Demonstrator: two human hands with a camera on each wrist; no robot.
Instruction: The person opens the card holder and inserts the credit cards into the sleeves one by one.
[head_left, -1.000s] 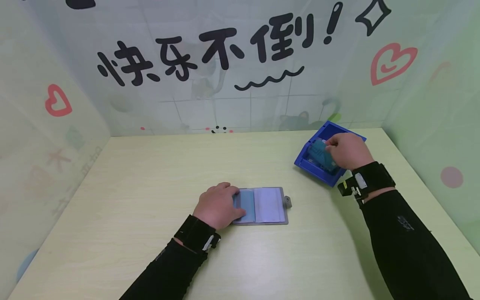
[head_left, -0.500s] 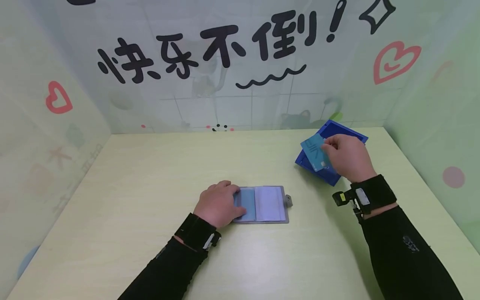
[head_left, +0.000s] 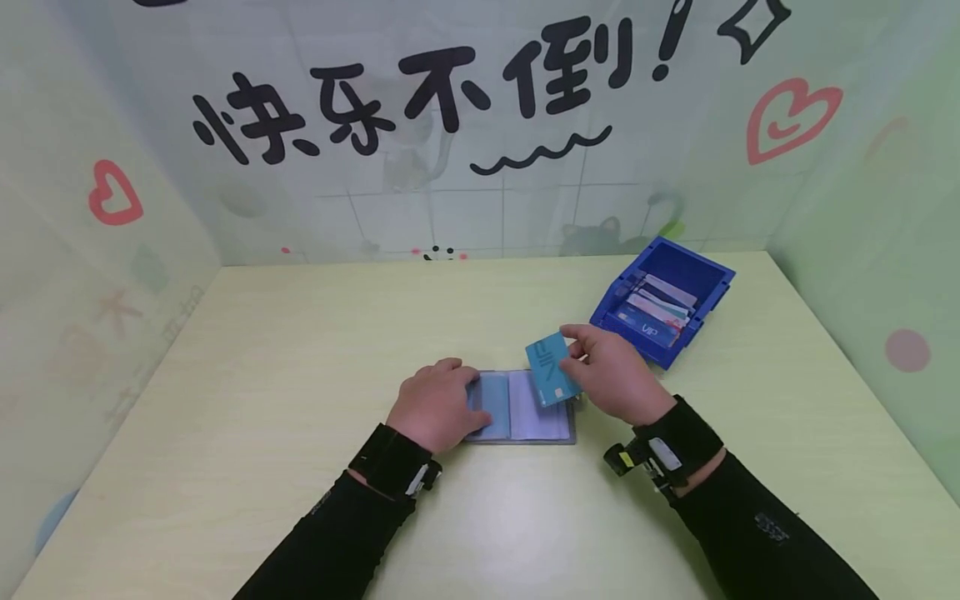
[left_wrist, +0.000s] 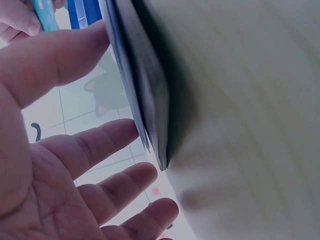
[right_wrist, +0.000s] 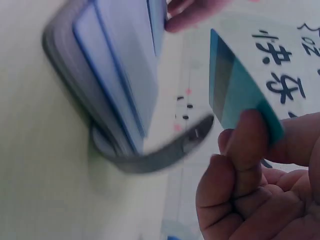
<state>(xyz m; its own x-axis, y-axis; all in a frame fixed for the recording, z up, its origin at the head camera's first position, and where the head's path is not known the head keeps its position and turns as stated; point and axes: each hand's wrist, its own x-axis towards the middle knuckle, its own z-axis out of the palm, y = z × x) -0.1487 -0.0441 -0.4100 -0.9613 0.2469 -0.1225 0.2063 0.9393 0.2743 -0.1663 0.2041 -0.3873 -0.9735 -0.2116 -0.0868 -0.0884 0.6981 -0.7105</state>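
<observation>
A teal card (head_left: 552, 368) is pinched between thumb and fingers of my right hand (head_left: 618, 375), tilted above the right page of an opened card holder (head_left: 536, 421). The right wrist view shows the same card (right_wrist: 240, 87) apart from the holder, whose grey snap strap (right_wrist: 165, 155) sticks out. My left hand (head_left: 435, 407) rests on the holder's left side. In the left wrist view its thumb (left_wrist: 65, 55) presses the pages, and its fingers lie extended by the holder's edge (left_wrist: 155, 100). The holder lies flat on the table.
Behind my right hand, toward the back right, stands a blue open box (head_left: 701, 279) with several cards (head_left: 656, 308) inside, one marked VIP. The pale wooden table (head_left: 315, 350) meets a printed wall sheet (head_left: 450, 221) at the back and at both sides.
My right hand has lifted the teal card out of the blue box and carried it left and nearer, over the card holder. The left hand has stayed in place.
</observation>
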